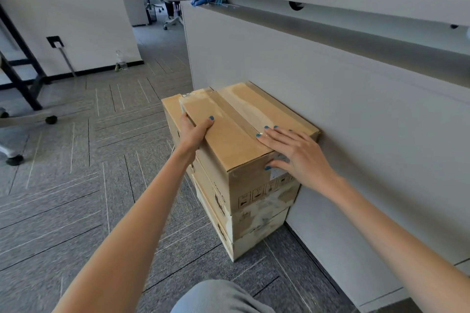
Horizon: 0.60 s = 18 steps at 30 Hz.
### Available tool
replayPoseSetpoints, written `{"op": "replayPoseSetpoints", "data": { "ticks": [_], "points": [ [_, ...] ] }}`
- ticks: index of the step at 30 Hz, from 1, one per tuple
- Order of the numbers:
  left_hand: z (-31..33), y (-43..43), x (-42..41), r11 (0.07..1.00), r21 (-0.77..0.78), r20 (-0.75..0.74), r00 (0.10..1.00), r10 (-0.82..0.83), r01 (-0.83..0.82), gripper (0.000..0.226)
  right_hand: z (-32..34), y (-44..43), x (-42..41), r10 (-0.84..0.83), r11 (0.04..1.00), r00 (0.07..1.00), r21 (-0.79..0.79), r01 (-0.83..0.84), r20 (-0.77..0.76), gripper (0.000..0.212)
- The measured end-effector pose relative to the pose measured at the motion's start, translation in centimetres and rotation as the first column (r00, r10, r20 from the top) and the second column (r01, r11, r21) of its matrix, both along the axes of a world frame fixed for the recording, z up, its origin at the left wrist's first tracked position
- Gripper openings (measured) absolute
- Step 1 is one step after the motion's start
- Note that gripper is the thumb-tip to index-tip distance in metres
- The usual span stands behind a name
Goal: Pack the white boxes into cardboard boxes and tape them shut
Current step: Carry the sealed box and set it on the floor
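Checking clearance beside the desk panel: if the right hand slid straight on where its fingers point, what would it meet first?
The right hand lies flat on the top cardboard box; going on, it would first cross the tape strip, with nothing else apparently in its way.

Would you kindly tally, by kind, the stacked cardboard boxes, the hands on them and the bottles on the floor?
Cardboard boxes: 3, as far as the stack shows: top box, middle box, bottom box
Hands: 2: left hand, right hand
Bottles: 1
Total: 6
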<state>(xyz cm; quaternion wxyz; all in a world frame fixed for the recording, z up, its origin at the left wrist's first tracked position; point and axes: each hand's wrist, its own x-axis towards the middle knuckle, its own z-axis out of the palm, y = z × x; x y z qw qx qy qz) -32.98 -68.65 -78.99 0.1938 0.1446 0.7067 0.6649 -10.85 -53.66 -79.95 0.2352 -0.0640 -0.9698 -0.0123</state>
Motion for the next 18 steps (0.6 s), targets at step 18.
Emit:
{"op": "replayPoseSetpoints", "data": {
  "ticks": [18],
  "points": [
    [-0.43, 0.49, -0.36, 0.997, -0.071, 0.0, 1.0, -0.007, 0.007, 0.061, -0.28, 0.82, -0.24, 0.011, 0.994, 0.999, -0.108, -0.007, 0.035, 0.072]
  ]
}}
